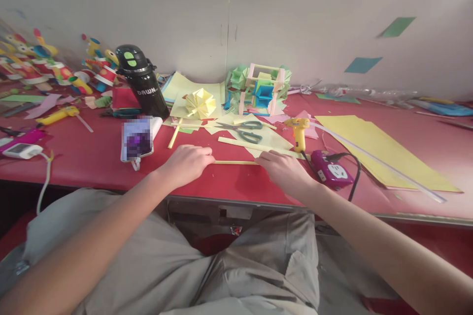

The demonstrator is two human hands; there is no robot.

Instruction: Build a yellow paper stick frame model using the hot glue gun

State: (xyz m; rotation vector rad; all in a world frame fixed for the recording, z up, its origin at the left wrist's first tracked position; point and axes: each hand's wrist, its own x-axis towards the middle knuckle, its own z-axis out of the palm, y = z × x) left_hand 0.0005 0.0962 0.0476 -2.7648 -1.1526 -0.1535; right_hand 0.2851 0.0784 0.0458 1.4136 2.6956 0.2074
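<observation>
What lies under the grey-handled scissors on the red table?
The grey-handled scissors rest on pale yellow paper sheets spread over the red table. A folded yellow paper strip lies just in front. Whatever sits beneath those sheets is covered.

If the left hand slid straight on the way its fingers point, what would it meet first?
The left hand points right along the thin yellow strip, so it would probably meet the right hand at the strip's other end.
</observation>
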